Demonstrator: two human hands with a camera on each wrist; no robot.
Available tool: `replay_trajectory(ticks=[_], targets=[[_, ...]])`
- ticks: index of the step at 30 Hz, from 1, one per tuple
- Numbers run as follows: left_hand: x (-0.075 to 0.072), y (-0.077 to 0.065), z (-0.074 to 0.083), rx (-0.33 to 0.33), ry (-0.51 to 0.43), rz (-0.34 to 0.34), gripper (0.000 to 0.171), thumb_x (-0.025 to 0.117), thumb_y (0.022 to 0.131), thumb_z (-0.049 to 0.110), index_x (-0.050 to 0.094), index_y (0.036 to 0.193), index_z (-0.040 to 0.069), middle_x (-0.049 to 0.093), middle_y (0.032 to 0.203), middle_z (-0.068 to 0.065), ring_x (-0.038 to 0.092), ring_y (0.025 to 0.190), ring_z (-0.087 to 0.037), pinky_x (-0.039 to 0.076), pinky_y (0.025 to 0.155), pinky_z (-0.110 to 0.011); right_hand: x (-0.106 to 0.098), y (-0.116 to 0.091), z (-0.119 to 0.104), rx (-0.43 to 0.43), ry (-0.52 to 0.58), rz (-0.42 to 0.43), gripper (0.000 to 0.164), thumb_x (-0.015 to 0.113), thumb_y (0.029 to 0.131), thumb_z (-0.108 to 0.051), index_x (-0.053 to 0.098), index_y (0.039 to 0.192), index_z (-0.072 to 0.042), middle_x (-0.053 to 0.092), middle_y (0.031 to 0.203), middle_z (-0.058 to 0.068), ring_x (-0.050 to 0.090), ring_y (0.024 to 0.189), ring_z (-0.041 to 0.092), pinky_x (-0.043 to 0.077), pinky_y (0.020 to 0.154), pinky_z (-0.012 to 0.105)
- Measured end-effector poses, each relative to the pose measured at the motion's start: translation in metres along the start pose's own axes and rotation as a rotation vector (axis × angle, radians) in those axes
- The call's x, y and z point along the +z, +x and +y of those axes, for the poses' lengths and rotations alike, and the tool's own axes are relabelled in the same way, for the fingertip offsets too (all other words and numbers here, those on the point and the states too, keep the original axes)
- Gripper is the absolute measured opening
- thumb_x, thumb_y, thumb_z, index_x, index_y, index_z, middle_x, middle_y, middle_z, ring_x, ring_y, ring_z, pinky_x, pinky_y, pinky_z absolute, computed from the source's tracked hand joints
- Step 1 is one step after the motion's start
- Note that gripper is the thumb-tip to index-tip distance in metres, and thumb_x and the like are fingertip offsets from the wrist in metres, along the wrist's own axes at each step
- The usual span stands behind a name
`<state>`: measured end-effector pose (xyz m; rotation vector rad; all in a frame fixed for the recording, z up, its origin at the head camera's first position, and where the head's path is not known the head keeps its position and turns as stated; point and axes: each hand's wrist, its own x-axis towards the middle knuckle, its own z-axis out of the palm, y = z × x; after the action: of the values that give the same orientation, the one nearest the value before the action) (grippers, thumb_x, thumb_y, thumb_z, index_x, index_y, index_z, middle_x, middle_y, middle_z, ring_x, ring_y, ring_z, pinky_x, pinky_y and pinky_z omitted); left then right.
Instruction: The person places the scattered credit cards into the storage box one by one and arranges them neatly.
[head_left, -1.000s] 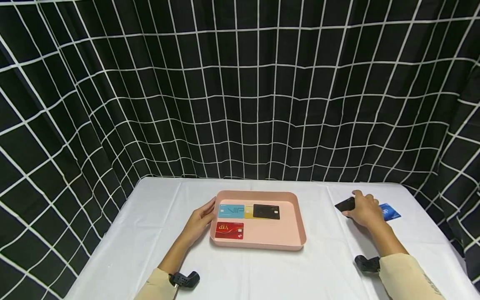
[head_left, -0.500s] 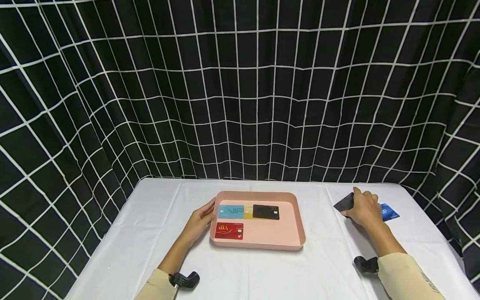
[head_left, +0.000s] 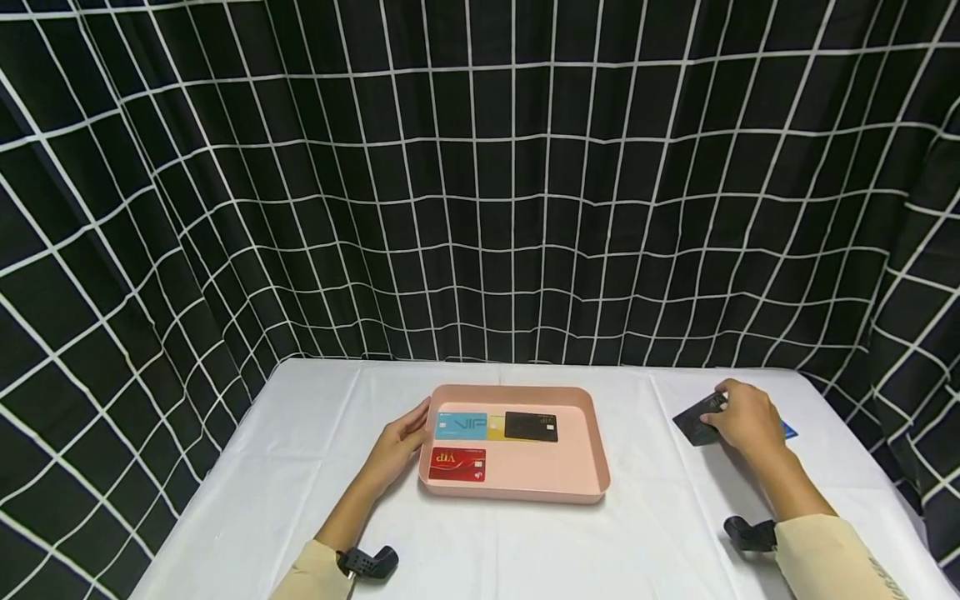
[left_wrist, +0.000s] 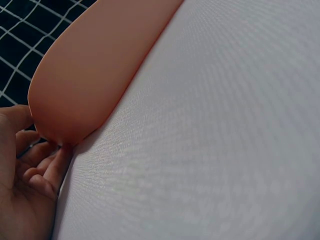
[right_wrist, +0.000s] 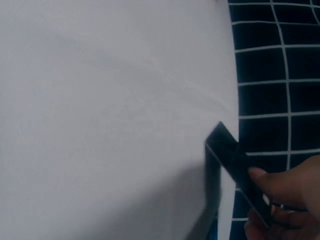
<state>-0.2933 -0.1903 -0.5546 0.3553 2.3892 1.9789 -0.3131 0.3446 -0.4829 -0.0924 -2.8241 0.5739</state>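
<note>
My right hand [head_left: 746, 419] pinches a black card [head_left: 699, 418] by its edge, between thumb and fingers, tilted close over the white cloth at the right. In the right wrist view the black card [right_wrist: 235, 160] stands on a slant, casting a shadow on the cloth. A blue card [head_left: 789, 430] lies mostly hidden behind this hand. My left hand [head_left: 401, 437] touches the left side of a pink tray [head_left: 525, 492]; in the left wrist view its fingertips lie against the outer wall of the tray [left_wrist: 95, 65].
Inside the tray lie a light blue VIP card [head_left: 461, 426], a yellow card [head_left: 496, 427] partly covered by a black card [head_left: 531, 426], and a red VIP card [head_left: 457, 464]. A black curtain with white grid lines [head_left: 495, 208] hangs behind the white-covered table [head_left: 525, 550].
My right hand has shifted slightly right, and more of the black card's face shows beside its fingers. The blue card is now more hidden. My left hand keeps its place at the tray.
</note>
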Motion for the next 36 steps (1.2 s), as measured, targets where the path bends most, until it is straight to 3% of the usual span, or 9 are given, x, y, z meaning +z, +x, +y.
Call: replay_trajectory(ticks=[6,12,18,26,30,36], targets=[[-0.001,0.0,-0.002,0.002,-0.02,0.002,0.054,0.053,0.104,0.01,0.039,0.156,0.007,0.04,0.159,-0.006,0.041,0.145,-0.023,0.044,0.11,-0.029,-0.012,-0.002,0.01,-0.007,0.048,-0.029,0.029,0.075,0.081,-0.005,0.068,0.103,0.011,0.068,0.087,0.028,0.063,0.079,0.045,0.05,0.061,0.051],[0.0,-0.002,-0.003,0.01,-0.03,-0.005,0.053,0.051,0.105,0.008,0.038,0.156,0.006,0.039,0.159,-0.007,0.04,0.145,-0.023,0.043,0.111,-0.028,-0.025,-0.008,0.016,-0.049,0.112,-0.035,0.02,0.068,0.082,0.0,0.071,0.097,0.012,0.069,0.073,0.016,0.059,0.066,0.025,0.044,0.054,0.034],[0.001,-0.002,-0.002,0.02,-0.029,-0.003,0.053,0.052,0.105,0.008,0.038,0.156,0.007,0.038,0.16,-0.007,0.04,0.145,-0.024,0.042,0.113,-0.029,-0.04,-0.015,0.015,-0.074,0.144,-0.07,0.022,0.059,0.084,0.003,0.07,0.101,0.014,0.071,0.078,0.02,0.058,0.066,0.018,0.046,0.052,0.031],[0.0,-0.001,-0.002,0.024,-0.037,0.0,0.053,0.052,0.105,0.008,0.039,0.156,0.006,0.039,0.16,-0.007,0.039,0.146,-0.024,0.041,0.113,-0.029,-0.048,-0.027,0.002,-0.077,0.219,-0.084,0.023,0.061,0.088,0.003,0.069,0.107,0.013,0.074,0.08,0.016,0.056,0.065,0.013,0.044,0.049,0.026],[0.001,0.0,-0.001,0.023,-0.025,0.003,0.053,0.052,0.104,0.007,0.038,0.156,0.006,0.039,0.16,-0.007,0.039,0.145,-0.024,0.041,0.112,-0.029,-0.049,-0.035,-0.01,-0.049,0.296,-0.109,0.025,0.06,0.094,0.003,0.067,0.115,0.015,0.074,0.086,0.019,0.058,0.063,0.012,0.05,0.048,0.026],[0.001,0.0,-0.002,0.028,-0.026,0.004,0.053,0.052,0.104,0.008,0.038,0.156,0.005,0.039,0.16,-0.009,0.04,0.145,-0.026,0.042,0.113,-0.031,-0.053,-0.047,-0.03,-0.06,0.443,-0.157,0.026,0.059,0.095,0.006,0.063,0.118,0.018,0.072,0.099,0.029,0.066,0.071,0.01,0.062,0.059,0.028]])
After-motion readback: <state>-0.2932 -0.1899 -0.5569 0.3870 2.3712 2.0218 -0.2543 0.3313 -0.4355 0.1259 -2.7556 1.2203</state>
